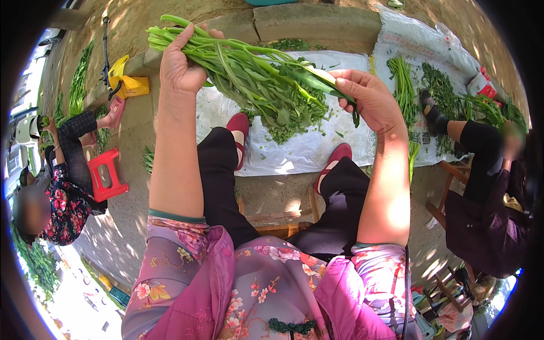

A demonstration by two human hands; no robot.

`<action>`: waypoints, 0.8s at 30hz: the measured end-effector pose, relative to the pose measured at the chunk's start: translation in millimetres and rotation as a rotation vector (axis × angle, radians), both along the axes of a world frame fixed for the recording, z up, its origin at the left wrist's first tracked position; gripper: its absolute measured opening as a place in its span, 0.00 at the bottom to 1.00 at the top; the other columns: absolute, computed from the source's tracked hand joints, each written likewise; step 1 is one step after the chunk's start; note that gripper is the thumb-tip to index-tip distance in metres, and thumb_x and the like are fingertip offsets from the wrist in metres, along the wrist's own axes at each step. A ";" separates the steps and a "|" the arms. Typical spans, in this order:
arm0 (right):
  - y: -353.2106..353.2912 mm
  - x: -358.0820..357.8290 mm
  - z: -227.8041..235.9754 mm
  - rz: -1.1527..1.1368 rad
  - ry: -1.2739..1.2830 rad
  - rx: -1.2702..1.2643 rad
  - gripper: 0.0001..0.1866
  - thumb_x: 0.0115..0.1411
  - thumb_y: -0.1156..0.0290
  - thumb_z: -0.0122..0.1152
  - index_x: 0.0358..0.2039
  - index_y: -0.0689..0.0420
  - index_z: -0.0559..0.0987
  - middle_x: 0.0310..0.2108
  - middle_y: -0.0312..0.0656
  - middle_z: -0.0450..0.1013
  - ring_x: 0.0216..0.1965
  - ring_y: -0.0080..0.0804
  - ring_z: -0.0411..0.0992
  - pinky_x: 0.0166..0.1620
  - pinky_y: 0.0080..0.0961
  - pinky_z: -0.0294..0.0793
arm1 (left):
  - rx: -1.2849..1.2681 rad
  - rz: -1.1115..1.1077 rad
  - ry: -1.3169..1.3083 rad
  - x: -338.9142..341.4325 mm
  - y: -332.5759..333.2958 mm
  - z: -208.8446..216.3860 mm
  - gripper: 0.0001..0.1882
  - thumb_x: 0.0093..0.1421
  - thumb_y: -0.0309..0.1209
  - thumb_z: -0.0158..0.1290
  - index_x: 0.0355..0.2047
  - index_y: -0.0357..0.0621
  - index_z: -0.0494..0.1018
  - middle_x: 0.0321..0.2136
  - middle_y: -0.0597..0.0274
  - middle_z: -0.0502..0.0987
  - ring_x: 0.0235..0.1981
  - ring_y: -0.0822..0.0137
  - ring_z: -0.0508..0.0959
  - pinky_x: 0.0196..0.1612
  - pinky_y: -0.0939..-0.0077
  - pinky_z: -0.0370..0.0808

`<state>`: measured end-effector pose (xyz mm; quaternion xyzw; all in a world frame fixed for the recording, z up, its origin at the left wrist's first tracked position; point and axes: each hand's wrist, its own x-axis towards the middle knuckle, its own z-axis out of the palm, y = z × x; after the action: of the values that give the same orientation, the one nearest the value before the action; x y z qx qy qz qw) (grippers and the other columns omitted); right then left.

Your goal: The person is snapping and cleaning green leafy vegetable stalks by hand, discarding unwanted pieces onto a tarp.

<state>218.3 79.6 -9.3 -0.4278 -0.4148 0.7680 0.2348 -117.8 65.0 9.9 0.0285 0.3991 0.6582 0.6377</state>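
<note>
A bunch of leafy greens (243,68) with long pale-green stems is held up in front of me, above a white woven sheet (272,161) on the ground. My left hand (182,67) is closed around the stem end at the upper left. On the other side, my right hand (371,99) pinches long dark leaves (317,80) at the tip of the bunch between thumb and fingers. Below the bunch, a loose heap of leaves and cut bits (289,126) lies on the sheet, partly hidden by the greens.
More stems (403,85) lie on a second sheet (396,35) at the right, beside a seated person (481,221). On the left are a red stool (106,174), a yellow bag (131,84) and another person. A stone kerb (317,24) runs along the far side.
</note>
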 end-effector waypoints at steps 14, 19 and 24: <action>3.4 12.3 -16.4 -0.078 -0.368 0.330 0.12 0.57 0.68 0.59 0.37 0.65 0.78 0.25 0.33 0.74 0.25 0.16 0.67 0.29 0.13 0.64 | -0.038 0.103 0.004 -7.6 -0.2 0.5 0.12 0.58 0.28 0.52 0.40 0.34 0.67 0.37 0.48 0.72 0.38 0.54 0.73 0.46 0.54 0.72; 3.7 18.4 -18.2 -0.046 -0.385 0.370 0.13 0.57 0.68 0.59 0.38 0.64 0.78 0.26 0.34 0.75 0.28 0.17 0.67 0.32 0.15 0.64 | -0.009 0.102 -0.040 -20.9 -1.9 -0.4 0.12 0.58 0.27 0.52 0.39 0.32 0.67 0.37 0.47 0.72 0.38 0.55 0.73 0.44 0.59 0.74; 4.9 16.3 -21.1 -0.012 -0.444 0.383 0.13 0.58 0.68 0.57 0.38 0.65 0.78 0.26 0.34 0.74 0.28 0.17 0.67 0.32 0.15 0.64 | -0.019 0.136 -0.015 -23.1 -1.4 -1.7 0.11 0.58 0.27 0.52 0.38 0.32 0.67 0.36 0.47 0.72 0.38 0.55 0.74 0.44 0.61 0.74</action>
<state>234.6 84.5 -30.4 -0.5355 -0.5910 0.5620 0.2194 -140.9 63.6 8.2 -0.0099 0.4016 0.6962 0.5948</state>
